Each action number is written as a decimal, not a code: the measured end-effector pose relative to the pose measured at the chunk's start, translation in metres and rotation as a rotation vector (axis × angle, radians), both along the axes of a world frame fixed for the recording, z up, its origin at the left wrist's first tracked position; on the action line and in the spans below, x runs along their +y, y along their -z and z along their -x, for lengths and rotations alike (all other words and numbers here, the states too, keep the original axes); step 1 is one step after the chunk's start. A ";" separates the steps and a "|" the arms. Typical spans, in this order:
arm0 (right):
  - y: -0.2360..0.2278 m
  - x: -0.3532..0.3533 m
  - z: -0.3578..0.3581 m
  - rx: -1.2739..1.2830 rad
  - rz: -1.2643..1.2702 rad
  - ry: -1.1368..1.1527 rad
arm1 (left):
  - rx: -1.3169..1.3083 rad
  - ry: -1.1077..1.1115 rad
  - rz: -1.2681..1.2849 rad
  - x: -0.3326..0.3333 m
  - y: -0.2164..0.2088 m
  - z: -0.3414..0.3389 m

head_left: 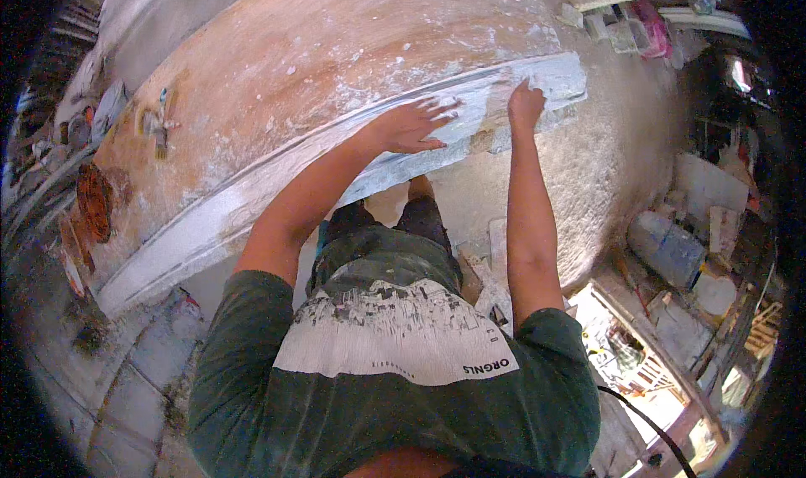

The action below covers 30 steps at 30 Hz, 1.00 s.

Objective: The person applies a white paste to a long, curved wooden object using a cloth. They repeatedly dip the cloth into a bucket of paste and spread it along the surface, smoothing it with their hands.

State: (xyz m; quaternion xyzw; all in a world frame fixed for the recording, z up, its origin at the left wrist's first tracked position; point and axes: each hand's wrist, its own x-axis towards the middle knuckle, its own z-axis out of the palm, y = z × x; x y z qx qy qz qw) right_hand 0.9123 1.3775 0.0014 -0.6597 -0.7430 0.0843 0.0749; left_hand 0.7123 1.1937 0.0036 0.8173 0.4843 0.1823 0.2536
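Note:
A long white plaster-like moulding [227, 201] runs along the near edge of a brown work table [294, 58], from the lower left to the upper right. It has raised lengthwise ridges and looks wet in its middle. My left hand [413, 127] lies palm down over the moulding with fingers spread, white paste on the fingertips and nothing held. Farther right, my right hand [526, 108] is closed near the moulding's right end. Whatever its fingers hold, if anything, is hidden. Between my hands a brownish patch shows across the white.
White splashes dot the table. A brush [161, 133] lies at its far left, near a reddish-brown coil [94, 201]. To the right are a rough pale surface [600, 184], a bluish drum [667, 247] and a bright doorway [630, 352]. A pink bag-like thing [652, 28] sits at the far right.

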 end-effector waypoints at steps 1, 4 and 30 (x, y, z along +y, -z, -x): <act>0.013 0.007 -0.004 -0.017 -0.013 0.041 | -0.004 0.049 -0.021 -0.002 0.002 0.001; -0.005 -0.031 0.030 -0.106 0.094 0.039 | 0.064 0.081 0.012 -0.040 0.000 0.022; 0.005 0.126 -0.082 -0.159 0.224 -0.186 | 0.047 -0.127 0.272 -0.068 -0.023 0.058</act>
